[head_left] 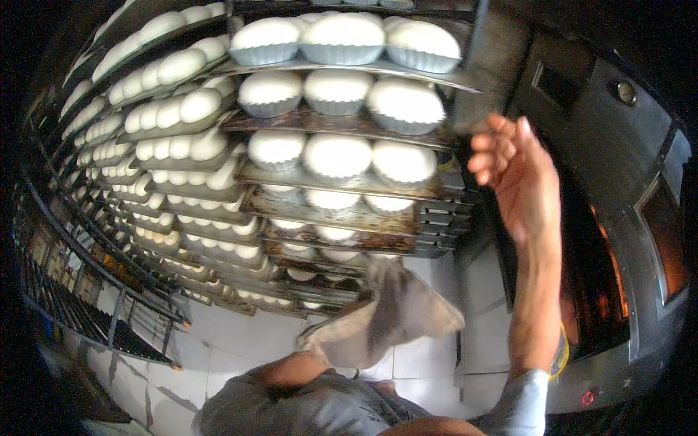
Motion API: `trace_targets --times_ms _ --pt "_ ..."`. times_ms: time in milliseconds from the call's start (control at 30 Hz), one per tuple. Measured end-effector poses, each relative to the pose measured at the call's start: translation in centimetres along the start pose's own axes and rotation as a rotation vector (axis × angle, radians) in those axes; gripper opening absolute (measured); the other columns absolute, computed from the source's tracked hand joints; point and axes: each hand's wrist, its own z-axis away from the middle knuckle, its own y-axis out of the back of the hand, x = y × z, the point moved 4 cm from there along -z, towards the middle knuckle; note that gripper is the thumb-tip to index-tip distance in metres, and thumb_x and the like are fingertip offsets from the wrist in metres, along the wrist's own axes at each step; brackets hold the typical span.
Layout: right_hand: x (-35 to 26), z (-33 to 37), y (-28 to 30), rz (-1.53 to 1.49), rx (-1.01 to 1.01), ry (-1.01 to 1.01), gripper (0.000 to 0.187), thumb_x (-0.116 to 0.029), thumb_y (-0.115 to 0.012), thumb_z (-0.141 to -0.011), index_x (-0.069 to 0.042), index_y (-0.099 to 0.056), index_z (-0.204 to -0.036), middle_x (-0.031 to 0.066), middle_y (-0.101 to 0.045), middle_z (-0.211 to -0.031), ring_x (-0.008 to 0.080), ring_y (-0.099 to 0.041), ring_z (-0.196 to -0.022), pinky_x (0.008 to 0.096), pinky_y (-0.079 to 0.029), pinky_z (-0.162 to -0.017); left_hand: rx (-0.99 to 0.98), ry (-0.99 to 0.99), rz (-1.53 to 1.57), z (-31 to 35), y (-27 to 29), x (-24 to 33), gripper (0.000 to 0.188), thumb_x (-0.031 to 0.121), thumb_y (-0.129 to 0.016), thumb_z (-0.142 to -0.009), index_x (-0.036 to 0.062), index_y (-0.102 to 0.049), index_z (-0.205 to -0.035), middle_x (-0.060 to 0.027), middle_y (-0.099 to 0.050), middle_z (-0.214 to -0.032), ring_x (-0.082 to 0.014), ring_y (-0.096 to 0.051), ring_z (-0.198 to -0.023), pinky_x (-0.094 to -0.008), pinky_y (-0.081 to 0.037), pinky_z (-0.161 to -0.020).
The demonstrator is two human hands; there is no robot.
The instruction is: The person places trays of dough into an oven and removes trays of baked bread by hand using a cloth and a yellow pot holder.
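Note:
My left forearm (291, 369) runs into a worn beige and grey cloth or mitt (378, 316), which covers my left hand. Its fingers are hidden, and the cloth is blurred by motion beside the lower trays of the rack. My right hand (509, 152) is raised at the right of the rack, fingers loosely bent and apart, holding nothing. Left of it, pale dough loaves (407, 99) sit in fluted metal tins (411, 120) on a dark tray (291, 122). More loaves in tins (342, 36) fill the trays above and below.
To the left, a rack holds many trays of round dough pieces (178, 65). An oven (618, 182) with an orange glow inside its opening (607, 269) stands at the right, a round gauge (626, 91) on its front. A black metal rack (102, 312) stands at lower left on white floor tiles (218, 341).

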Motion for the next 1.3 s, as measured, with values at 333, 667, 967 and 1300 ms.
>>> trace_targets --times_ms 333,667,967,1300 --pt "2.2 -7.1 -5.3 -0.080 0.194 -0.080 0.025 -0.015 -0.039 -0.102 0.007 -0.051 -0.107 0.0164 -0.063 -0.090 0.0239 -0.066 -0.078 0.0327 -0.060 -0.077 0.430 -0.332 0.044 12.4 16.3 18.7 0.038 0.017 -0.051 -0.087 -0.0054 -0.056 -0.118 -0.0214 -0.063 -0.109 -0.0363 -0.061 -0.099 -0.0397 -0.049 -0.091" --pt "-1.1 -0.2 -7.3 -0.285 0.154 -0.100 0.017 -0.007 -0.051 -0.092 0.009 -0.053 -0.094 0.0214 -0.063 -0.097 0.0278 -0.067 -0.081 0.0287 -0.064 -0.071 0.395 -0.605 -0.011 5.1 17.7 32.1 0.037 0.017 -0.051 -0.088 -0.0046 -0.057 -0.117 -0.0200 -0.063 -0.109 -0.0345 -0.062 -0.099 -0.0390 -0.049 -0.090" --pt "-3.8 10.2 -9.3 -0.459 -0.003 -0.115 0.018 -0.009 -0.049 -0.093 0.008 -0.055 -0.093 0.0265 -0.059 -0.112 0.0355 -0.062 -0.105 0.0455 -0.059 -0.090 0.557 -0.689 -0.009 8.1 16.7 33.3 0.036 0.018 -0.052 -0.088 -0.0040 -0.057 -0.117 -0.0188 -0.064 -0.108 -0.0329 -0.062 -0.098 -0.0383 -0.049 -0.090" --pt "-6.1 21.9 -6.6 -0.676 -0.105 -0.006 0.036 -0.009 -0.050 -0.091 0.017 -0.050 -0.116 0.0255 -0.060 -0.119 0.0384 -0.064 -0.105 0.0503 -0.058 -0.090 0.823 -0.772 -0.025 25.6 10.1 25.2 0.035 0.018 -0.052 -0.089 -0.0032 -0.058 -0.116 -0.0174 -0.064 -0.108 -0.0311 -0.062 -0.098 -0.0376 -0.050 -0.090"
